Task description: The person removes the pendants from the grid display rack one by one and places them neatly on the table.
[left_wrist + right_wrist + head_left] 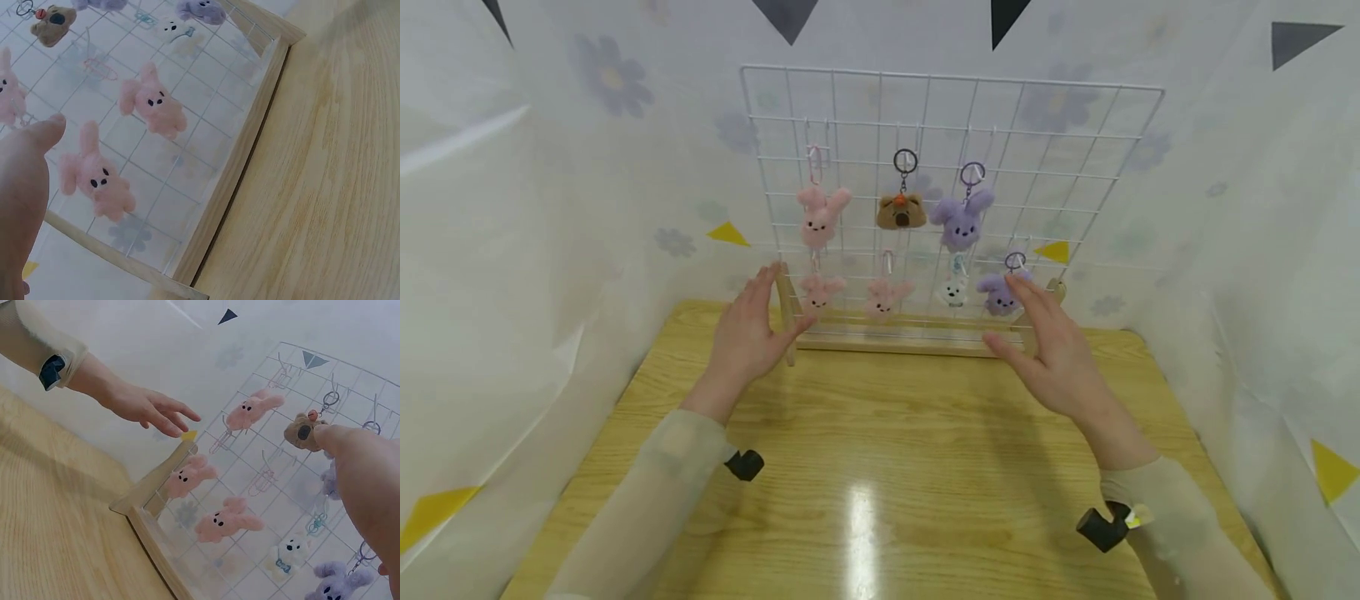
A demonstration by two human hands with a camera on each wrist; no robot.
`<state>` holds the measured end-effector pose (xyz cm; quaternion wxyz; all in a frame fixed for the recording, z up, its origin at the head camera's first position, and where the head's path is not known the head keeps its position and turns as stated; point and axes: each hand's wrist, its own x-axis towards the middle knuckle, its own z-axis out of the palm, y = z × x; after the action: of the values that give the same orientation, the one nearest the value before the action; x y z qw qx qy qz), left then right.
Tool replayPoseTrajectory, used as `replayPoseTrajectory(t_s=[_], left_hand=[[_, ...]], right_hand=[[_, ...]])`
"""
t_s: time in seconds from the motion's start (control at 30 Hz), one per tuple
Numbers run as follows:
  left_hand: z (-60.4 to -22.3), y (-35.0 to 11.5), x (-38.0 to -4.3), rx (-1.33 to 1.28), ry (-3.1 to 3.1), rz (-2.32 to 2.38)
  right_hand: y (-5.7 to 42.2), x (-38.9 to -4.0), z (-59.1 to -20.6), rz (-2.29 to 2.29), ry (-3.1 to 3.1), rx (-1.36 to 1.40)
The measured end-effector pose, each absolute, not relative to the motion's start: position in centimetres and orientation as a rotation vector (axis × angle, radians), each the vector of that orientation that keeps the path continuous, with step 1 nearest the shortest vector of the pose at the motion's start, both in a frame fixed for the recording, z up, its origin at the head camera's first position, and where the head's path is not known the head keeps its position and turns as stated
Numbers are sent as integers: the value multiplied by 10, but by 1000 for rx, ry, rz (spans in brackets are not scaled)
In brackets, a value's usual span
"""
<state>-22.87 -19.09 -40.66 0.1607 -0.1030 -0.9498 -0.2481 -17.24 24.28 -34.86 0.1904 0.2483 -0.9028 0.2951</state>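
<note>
- I see left hand (pixel 747 333) and right hand (pixel 1058 362), fingers apart, gripping nothing, near the white grid (pixel 928 77)
- Plush keychains (pixel 818 227) hang on it, probably so faces show
- Wooden base (pixel 910 343) supports it on the surface (pixel 820 442)

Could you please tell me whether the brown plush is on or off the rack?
On: the brown plush hangs by its dark ring from the rack.

Both arms (pixel 647 487) outstretched, left fingers (pixel 762 288) extended, right fingers (pixel 1033 302) extended, thumbs (pixel 790 332) spread

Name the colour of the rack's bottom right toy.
Purple; the toy shows best in the head view.
</note>
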Motion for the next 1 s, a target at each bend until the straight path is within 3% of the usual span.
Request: replayPoseTrajectory(t_s=[1.0], left_hand=[[-415,-192,-256,-75,-2615,-1079]], right_hand=[[232,-191,-319,1238,-2460,713]])
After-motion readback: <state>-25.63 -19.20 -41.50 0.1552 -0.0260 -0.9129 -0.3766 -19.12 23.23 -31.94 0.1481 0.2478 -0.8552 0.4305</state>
